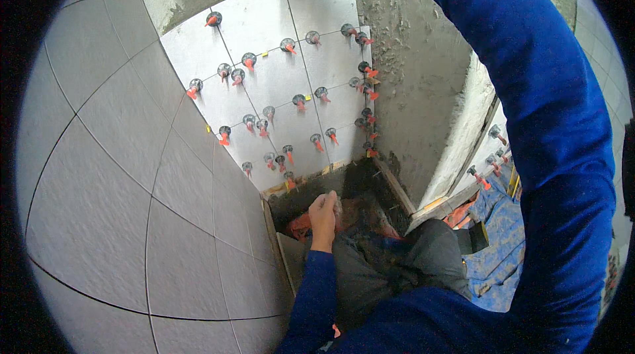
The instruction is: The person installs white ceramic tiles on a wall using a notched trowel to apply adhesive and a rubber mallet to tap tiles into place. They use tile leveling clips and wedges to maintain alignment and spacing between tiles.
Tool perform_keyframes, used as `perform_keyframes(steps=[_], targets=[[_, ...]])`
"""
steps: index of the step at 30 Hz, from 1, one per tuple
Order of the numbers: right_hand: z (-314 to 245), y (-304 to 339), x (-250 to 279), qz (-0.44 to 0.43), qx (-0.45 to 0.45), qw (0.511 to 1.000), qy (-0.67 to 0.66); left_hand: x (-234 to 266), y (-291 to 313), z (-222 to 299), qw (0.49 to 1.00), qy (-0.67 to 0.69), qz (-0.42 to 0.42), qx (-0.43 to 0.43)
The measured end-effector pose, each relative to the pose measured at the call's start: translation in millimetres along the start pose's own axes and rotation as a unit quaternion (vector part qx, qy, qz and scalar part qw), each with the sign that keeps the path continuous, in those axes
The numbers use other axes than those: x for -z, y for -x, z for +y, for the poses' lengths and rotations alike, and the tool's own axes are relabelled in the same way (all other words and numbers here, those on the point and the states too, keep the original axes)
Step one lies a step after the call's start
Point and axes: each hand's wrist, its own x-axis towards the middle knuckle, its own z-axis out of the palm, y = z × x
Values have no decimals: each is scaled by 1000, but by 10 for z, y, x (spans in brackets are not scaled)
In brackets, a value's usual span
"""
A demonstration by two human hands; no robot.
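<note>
My left hand [323, 218] is closed, its fingers curled just below the lower edge of the white wall tiles [264, 23]. Something pale and blurred shows at its fingertips, too unclear to name. Below and behind the hand lies a dark recess with reddish-orange plastic [301, 227] in it. My right arm, in a blue sleeve [555, 89], arches up the right side and out past the top edge, so the right hand cannot be seen. Several tile levelling clips [249, 60] with black round bases and red-orange levers sit along the tile joints.
Large grey tiles [99, 189] cover the wall at left. Rough grey mortar [417, 83] coats the wall right of the white tiles. A dirty blue sheet [496, 255] lies at lower right, beside more clips [479, 179]. Small yellow spacers [265, 54] show in the joints.
</note>
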Motion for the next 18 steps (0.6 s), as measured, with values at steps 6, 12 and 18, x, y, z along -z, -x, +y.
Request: perform_keyframes(steps=[6,12,18], targets=[[62,-106,-299,-63,145,950,269,22,-38,-60,1000,2,-9,-20],[-32,186,-185,17,61,989,132,-13,-31,-24,1000,-21,5,-5],[177,1678,-652,222,106,959,-139,-59,-47,-55,999,-20,21,-21]])
